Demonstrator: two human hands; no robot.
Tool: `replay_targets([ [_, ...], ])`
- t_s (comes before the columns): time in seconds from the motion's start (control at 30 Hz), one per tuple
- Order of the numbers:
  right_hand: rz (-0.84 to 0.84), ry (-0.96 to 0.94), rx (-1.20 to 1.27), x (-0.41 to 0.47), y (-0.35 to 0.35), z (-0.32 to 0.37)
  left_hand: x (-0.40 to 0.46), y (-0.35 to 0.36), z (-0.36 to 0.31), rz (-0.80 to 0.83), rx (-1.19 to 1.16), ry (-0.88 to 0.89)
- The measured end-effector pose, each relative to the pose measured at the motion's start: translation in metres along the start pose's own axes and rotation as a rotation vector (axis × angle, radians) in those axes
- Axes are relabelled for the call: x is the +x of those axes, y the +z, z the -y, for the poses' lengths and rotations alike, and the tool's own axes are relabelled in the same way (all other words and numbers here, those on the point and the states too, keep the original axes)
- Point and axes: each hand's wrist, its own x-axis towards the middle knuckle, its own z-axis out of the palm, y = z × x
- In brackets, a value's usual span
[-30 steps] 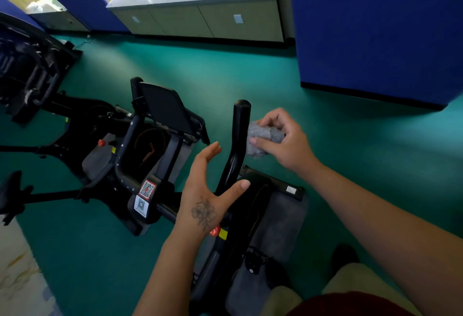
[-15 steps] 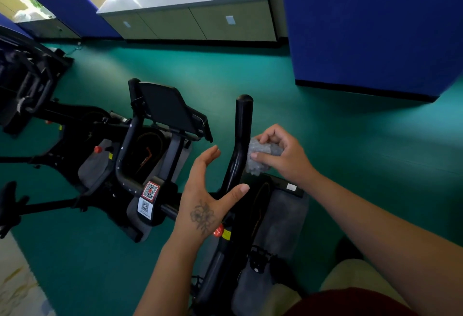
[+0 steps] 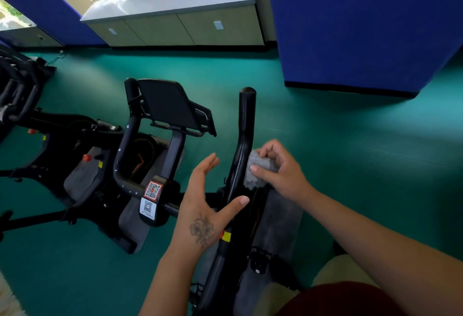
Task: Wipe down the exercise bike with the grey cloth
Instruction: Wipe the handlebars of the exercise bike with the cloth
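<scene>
Grey cloth (image 3: 258, 170): bunched into a fuzzy wad, pressed against the right side of the right handlebar (image 3: 241, 145), about midway down the bar. Right hand (image 3: 278, 170) pinches it, fingers curled over the top, thumb beneath. Left hand (image 3: 208, 200) spread flat, holding nothing, just left of the same bar; contact cannot be told. Exercise bike (image 3: 155, 190): matte black tube, rounded bar ends, hard flat tablet holder (image 3: 172, 105). Judged early: holder, left bar, frame look untouched.

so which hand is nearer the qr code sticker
Left. The left hand hovers open just right of the QR code sticker; the right hand grips the grey cloth beyond the handlebar.
</scene>
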Motion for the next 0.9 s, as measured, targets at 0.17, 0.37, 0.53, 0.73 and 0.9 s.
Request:
replay_targets([
  [0.17,-0.096,0.007,-0.015,-0.005,0.003,0.007,-0.004,-0.014,0.01,0.026,0.04,0.056],
  [0.37,-0.149,-0.032,-0.064,0.0,0.008,0.015,-0.015,-0.034,0.017,0.075,0.193,0.222],
  [0.53,-0.147,-0.005,-0.026,-0.035,0.036,0.002,-0.023,-0.046,0.042,0.103,0.164,0.24],
  [0.73,-0.208,-0.019,-0.027,-0.046,0.037,0.015,-0.03,-0.055,0.071,0.096,0.172,0.267],
  [0.9,-0.22,-0.026,-0.035,-0.057,0.045,0.013,-0.029,-0.069,0.096,-0.044,0.254,0.352],
])
